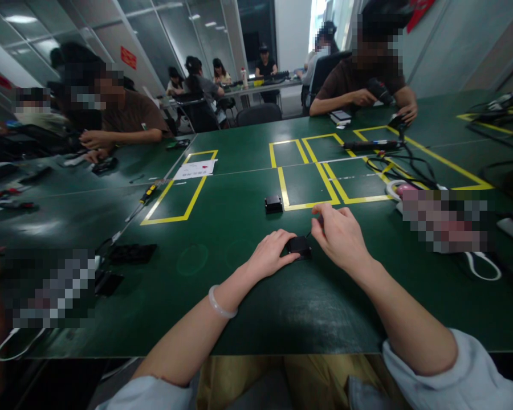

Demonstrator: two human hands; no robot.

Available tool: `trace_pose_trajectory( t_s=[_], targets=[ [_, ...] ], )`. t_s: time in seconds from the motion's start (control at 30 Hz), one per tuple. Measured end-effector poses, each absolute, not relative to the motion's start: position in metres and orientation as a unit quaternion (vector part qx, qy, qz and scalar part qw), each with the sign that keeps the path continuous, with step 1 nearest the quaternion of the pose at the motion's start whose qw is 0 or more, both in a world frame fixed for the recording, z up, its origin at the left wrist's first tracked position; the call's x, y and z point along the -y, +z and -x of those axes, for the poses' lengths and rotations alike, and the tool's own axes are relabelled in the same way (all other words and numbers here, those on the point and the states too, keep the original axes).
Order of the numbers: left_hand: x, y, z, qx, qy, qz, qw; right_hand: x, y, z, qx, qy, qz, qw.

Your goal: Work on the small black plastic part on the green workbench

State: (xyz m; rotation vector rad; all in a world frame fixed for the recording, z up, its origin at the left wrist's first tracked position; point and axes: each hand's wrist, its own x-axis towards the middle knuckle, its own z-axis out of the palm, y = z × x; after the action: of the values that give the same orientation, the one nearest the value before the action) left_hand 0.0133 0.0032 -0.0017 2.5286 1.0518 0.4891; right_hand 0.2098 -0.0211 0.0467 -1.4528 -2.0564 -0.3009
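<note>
Small black box (299,246) is sitting flat on the green table (239,307), close to the near edge and right in front of the person, between both hands. My read is that it's kept low and central so both hands can get at it without lifting it.

The left hand (271,256) (the one with the pale bracelet (220,304)) is cupped over the left side of the box. Its grip is closed on the thing, fingers wrapped over the top and thumb against the near edge. Looks to me like it's just pinning the box so it doesn't skate around on the smooth surface.

The right hand (342,236) hovers at the box's far right corner. Its grip is pinched together, thumb and fingertips meeting above the box. There may be a thin dark bit running from the box up to those fingers, but it's too small to say what, or whether anything is really held.

A second little black box (273,204) is parked a bit further out, just beside the corner of a yellow tape rectangle (312,203), apart from both hands. A yellow-handled screwdriver (147,195) lies well off to the left, and dark trays (132,253) sit near the left edge. Another person across the table (367,85) is handling their own stuff among some cables (393,165).
</note>
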Motion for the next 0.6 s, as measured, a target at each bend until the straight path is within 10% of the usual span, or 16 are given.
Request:
trace_pose_trajectory(
  t_s=[0.6],
  targets=[
    [-0.0033, -0.002, -0.0137, -0.371, 0.175, -0.895, 0.175, 0.0194, 0.0463, -0.2098, 0.768, -0.14, 0.55, 0.295]
  ],
)
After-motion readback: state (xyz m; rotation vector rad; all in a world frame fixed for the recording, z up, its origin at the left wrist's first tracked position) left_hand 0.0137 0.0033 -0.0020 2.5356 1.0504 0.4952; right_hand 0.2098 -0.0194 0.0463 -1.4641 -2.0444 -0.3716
